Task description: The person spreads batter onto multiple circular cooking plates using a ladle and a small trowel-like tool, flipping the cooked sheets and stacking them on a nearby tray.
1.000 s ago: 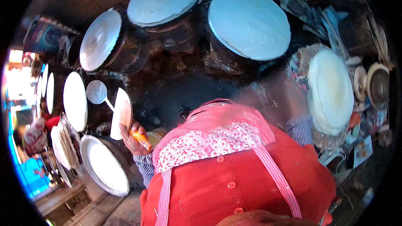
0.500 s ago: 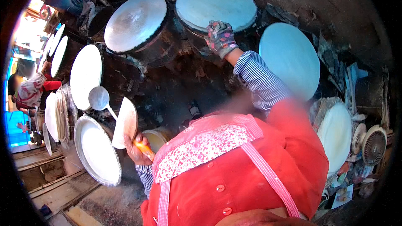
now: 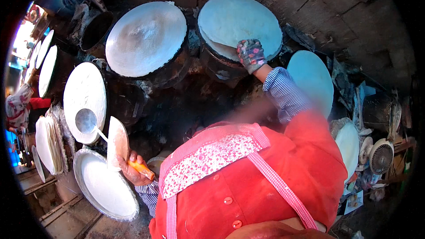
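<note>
My left hand is closed round an orange handle beside an upright half-round scraper; a metal ladle with a pale handle rises behind it. My right hand, in a grey and pink patterned glove, is closed at the front edge of a thin white sheet on a round griddle over a dark drum. The sheet's near edge stands a little apart from the griddle.
More round white-topped griddles ring me at left and right. A stack of pale sheets, a wide pan of white batter, another pale stack and a fan stand around. A co-worker is at far left.
My right arm came up from beside my right-hand stack to the back griddle and now grips the sheet's edge. The view has turned. My left hand still holds its tools.
</note>
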A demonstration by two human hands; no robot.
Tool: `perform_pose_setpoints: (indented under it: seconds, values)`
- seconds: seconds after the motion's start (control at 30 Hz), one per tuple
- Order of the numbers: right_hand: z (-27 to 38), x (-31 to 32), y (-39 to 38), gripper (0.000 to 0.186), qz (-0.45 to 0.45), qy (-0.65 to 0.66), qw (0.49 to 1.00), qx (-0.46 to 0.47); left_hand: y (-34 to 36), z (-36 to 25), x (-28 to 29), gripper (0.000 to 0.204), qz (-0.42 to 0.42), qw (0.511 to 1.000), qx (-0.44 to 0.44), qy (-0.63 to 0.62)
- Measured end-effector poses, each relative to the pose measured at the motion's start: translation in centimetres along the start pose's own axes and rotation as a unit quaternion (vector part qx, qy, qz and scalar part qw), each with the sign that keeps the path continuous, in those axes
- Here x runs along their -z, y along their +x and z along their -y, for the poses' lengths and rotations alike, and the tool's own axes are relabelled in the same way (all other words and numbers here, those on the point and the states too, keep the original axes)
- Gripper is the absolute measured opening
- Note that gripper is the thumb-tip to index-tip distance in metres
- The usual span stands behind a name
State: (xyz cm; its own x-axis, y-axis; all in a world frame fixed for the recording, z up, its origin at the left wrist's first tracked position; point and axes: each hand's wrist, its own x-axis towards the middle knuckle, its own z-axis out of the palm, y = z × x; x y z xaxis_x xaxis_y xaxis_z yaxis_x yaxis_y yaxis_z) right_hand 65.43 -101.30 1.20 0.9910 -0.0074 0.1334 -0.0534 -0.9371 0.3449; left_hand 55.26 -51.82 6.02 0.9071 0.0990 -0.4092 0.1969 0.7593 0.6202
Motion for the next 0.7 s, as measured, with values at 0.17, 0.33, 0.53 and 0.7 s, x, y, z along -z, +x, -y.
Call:
perform_pose_setpoints:
  seconds: [0.17, 0.33, 0.53, 0.7]
  values:
    - [-2.8, 5.4, 2.4, 0.018, -0.006, -0.027, 0.999, -0.034, 1.4, -0.8, -2.1, 0.032, 0.005, 0.999, 0.047, 0.014]
    - [-6.4, 7.5, 5.8, 0.012, -0.095, -0.009, 0.995, -0.033, 2.9, -0.6, -0.8, 0.033, 0.012, 0.998, 0.059, -0.002]
    - [-9.5, 10.1, 8.1, 0.021, -0.05, 0.041, 0.996, -0.054, 2.1, -0.2, -0.6, 0.038, 0.014, 0.999, 0.041, -0.009]
    - [-14.8, 11.9, 9.7, 0.031, -0.079, 0.055, 0.977, -0.189, 1.9, -0.2, 0.7, 0.037, 0.032, 0.998, 0.051, -0.014]
